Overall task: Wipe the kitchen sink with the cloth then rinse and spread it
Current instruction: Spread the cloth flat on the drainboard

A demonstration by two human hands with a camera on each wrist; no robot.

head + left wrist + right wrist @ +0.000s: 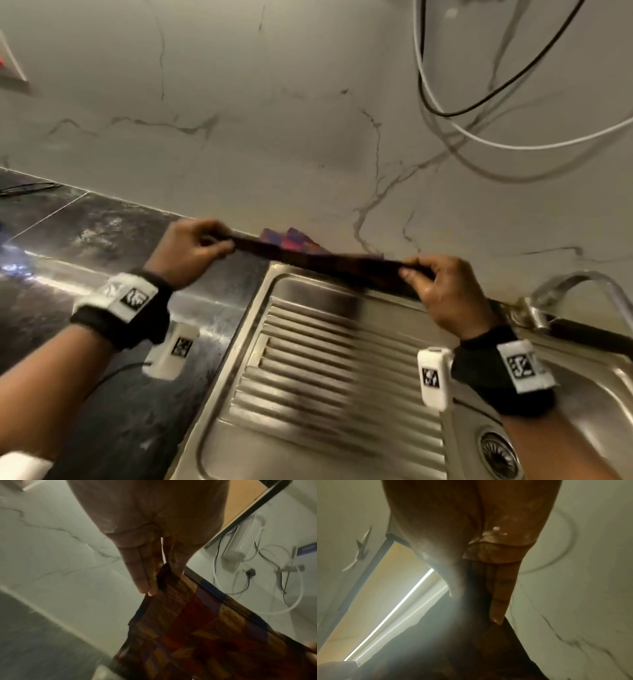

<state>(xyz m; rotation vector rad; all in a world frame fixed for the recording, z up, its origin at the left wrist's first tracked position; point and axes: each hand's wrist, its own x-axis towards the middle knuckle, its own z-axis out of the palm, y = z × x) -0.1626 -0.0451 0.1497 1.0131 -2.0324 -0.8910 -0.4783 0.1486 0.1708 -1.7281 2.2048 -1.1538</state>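
A checked cloth (308, 255) in red, orange and blue is stretched out flat above the back edge of the steel sink (308, 370). My left hand (191, 246) pinches its left corner over the dark counter. My right hand (435, 284) pinches the right corner, near the tap. In the left wrist view the cloth (197, 622) runs taut from my fingers (145, 574) and thumb. The right wrist view shows the cloth (471, 635) dark and backlit under my fingers (500, 599).
The ribbed drainboard (318, 359) lies below the cloth, with the basin drain (496, 452) at lower right. A curved tap (575, 284) stands at the right. Black and white cables (479, 113) hang on the marble wall. The dark stone counter (85, 233) extends left.
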